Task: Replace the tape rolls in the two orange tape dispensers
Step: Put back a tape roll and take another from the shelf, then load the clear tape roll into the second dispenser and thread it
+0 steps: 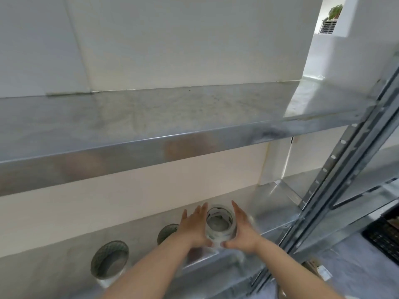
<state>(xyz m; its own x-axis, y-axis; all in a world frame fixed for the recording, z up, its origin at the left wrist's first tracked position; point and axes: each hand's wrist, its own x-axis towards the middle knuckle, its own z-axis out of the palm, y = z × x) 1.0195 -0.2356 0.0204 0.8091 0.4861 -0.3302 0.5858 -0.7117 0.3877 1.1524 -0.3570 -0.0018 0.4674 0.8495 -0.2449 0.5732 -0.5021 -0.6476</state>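
Both hands are cupping a stack of tape rolls standing upright on the lower shelf, left hand and right hand pressing opposite sides, fingers spread. Its hollow core is pointing up, midway between them. No dispensers are showing.

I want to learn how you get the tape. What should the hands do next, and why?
Probably lift the clear tape stack straight up off the lower shelf. The left hand and right hand already cup its two sides, and no dispenser is in view here.
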